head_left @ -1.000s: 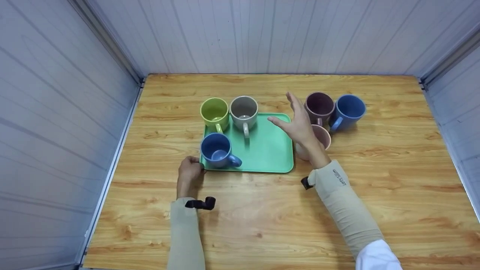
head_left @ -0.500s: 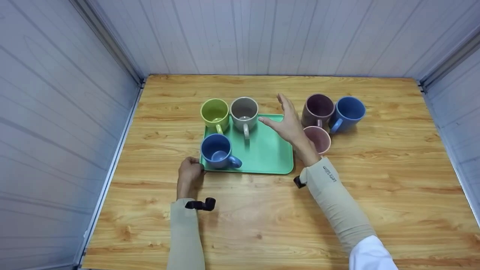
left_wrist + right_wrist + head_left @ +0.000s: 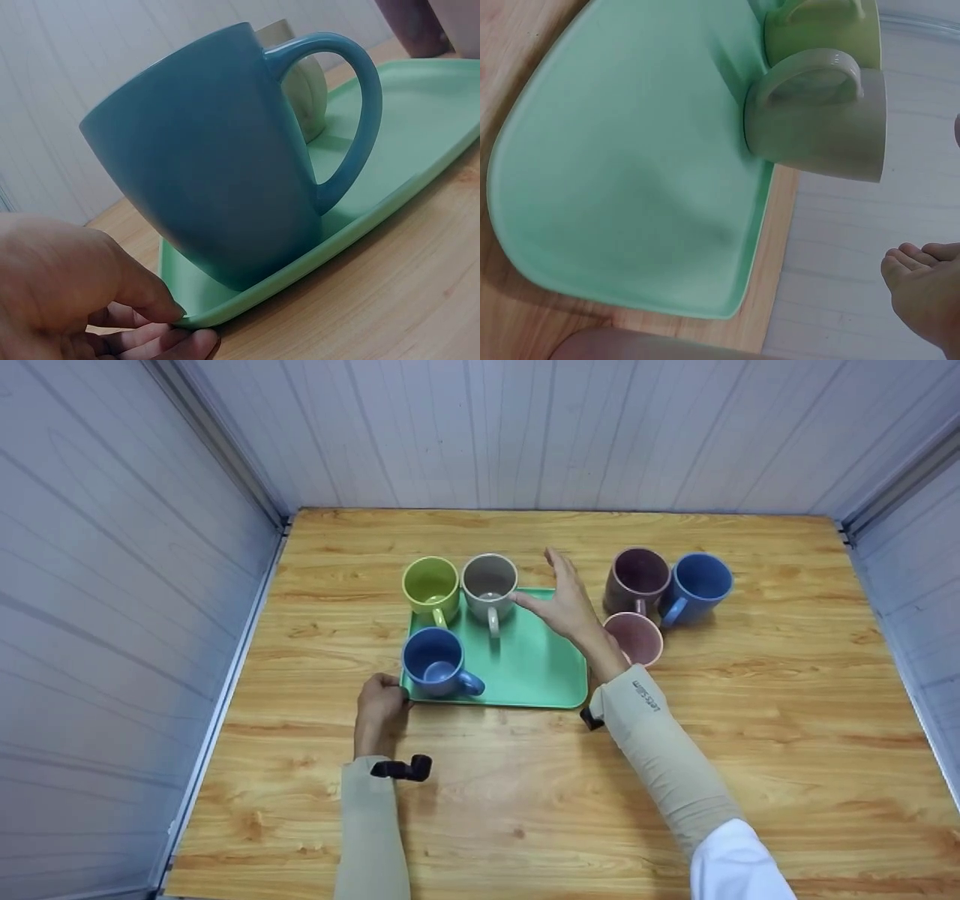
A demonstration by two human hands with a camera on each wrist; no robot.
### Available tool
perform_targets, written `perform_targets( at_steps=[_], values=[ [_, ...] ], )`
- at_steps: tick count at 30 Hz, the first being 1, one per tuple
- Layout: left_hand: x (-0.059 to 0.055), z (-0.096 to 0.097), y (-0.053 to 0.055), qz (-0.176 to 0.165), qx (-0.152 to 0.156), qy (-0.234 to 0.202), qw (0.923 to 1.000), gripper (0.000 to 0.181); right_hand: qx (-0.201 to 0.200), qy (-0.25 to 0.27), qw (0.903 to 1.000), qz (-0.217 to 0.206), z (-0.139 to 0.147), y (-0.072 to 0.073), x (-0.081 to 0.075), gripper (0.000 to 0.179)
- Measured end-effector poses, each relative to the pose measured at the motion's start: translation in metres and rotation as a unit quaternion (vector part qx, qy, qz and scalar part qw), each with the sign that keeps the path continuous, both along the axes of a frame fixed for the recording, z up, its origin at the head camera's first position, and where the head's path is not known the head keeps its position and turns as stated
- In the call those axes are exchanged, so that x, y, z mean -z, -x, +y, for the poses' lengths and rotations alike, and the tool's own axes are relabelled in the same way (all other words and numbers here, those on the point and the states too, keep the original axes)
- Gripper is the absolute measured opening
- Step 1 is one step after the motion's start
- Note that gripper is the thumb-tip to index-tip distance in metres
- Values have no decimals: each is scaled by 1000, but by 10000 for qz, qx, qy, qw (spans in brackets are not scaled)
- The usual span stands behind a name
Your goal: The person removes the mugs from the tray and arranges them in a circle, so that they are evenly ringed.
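Note:
At the near left corner of the green tray (image 3: 536, 664), my left hand (image 3: 380, 705) pinches the rim; the left wrist view shows the thumb and fingers on that corner. Close by on the tray stands a blue mug (image 3: 433, 664), upright, its handle to the right. Over the tray's far right part is my right hand (image 3: 566, 604), fingers extended and thumb apart, holding nothing. Its thumb tip appears beside the grey mug (image 3: 489, 585) in the head view; whether they touch I cannot tell. A lime green mug (image 3: 430, 589) stands left of the grey one, at the tray's far edge.
Right of the tray, a dark purple mug (image 3: 636, 581), a second blue mug (image 3: 696, 589) and a pink mug (image 3: 635, 639) stand close together on the wooden table (image 3: 517, 810). The right forearm partly covers the pink one. Pale panel walls (image 3: 525, 435) border the table.
My right hand has moved left, away from the purple and pink mugs and towards the grey mug, uncovering more of the pink one. The left hand stays at the tray corner.

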State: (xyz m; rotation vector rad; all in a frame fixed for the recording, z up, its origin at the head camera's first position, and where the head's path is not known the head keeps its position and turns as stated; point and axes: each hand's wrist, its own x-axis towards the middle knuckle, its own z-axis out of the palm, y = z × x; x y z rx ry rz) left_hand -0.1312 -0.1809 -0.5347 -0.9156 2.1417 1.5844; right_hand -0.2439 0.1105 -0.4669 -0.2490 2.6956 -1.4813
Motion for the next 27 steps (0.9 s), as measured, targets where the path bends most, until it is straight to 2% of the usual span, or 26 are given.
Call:
perform_targets(
  at_steps=[4,11,17,21,27],
  values=[
    [0,0,-1,27,-47,-100,9999,26,-47,-18,10000,-83,-6,2,4,106],
    [0,-1,-1,189,262,365,9988,29,-74,-197,9998,-55,-14,5,12,106],
    [0,0,0,167,111,297,9994,26,-126,-231,9996,-113,-15,6,17,108],
    [0,1,0,116,11,205,9997,25,-139,-86,9996,-211,-17,7,21,109],
    [1,1,0,79,125,287,9995,26,-129,211,9993,-292,-22,9,31,104]
  ],
)
